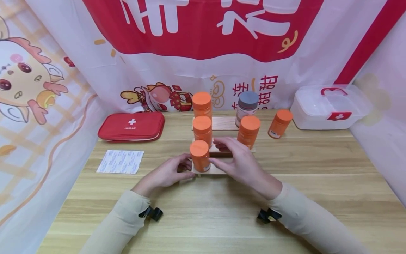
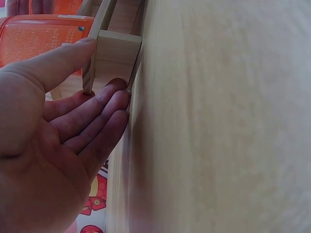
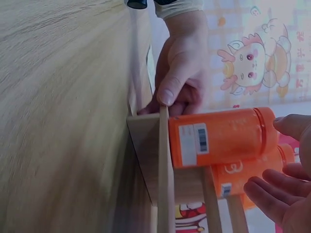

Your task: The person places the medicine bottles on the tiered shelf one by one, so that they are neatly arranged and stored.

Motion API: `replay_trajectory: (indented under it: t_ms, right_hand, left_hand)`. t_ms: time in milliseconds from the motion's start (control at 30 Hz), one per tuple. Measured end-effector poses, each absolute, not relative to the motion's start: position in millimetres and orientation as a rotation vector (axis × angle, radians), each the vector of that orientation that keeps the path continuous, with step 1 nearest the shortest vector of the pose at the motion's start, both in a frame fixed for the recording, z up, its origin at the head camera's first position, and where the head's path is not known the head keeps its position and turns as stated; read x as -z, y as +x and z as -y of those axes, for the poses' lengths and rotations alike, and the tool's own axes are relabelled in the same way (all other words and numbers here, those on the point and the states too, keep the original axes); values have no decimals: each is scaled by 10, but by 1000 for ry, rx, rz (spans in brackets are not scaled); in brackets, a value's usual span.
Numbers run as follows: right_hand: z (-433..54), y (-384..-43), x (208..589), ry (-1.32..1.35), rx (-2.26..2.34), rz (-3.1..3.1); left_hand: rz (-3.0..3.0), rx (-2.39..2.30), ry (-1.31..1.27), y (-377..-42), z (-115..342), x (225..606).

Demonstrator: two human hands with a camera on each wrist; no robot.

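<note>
A stepped wooden rack (image 1: pixel 223 123) bears several orange bottles. My left hand (image 1: pixel 168 171) grips its lower left corner, the thumb on the board's edge and the fingers under and behind it, as the left wrist view shows. The front orange bottle (image 1: pixel 200 157) stands upright on the lowest step, close to that thumb. My right hand (image 1: pixel 241 162) is beside this bottle with fingers spread; its thumb tip is right at the cap in the right wrist view. Behind stand a second orange bottle (image 1: pixel 203 128) and a top one (image 1: pixel 202 102).
On the rack's right side are another orange bottle (image 1: pixel 248 130) and a grey-capped bottle (image 1: pixel 246 109). One orange bottle (image 1: pixel 280 123) stands on the table near a white first-aid box (image 1: pixel 330 107). To the left lie a red first-aid pouch (image 1: pixel 131 127) and a white printed packet (image 1: pixel 120 162).
</note>
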State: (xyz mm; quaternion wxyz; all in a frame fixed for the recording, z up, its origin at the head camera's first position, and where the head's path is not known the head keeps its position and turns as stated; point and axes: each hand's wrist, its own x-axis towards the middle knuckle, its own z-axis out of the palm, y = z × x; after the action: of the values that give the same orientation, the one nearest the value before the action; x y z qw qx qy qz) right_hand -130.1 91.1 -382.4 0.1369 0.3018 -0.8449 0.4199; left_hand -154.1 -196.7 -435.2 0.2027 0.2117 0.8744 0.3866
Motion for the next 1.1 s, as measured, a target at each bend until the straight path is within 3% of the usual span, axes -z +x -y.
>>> replay_trajectory:
  t_ms: [1100]
  right_hand:
    - [-2174, -1188, 3819, 635, -1199, 2354]
  left_hand:
    - [-2427, -1065, 522, -1543, 1964, 4365]
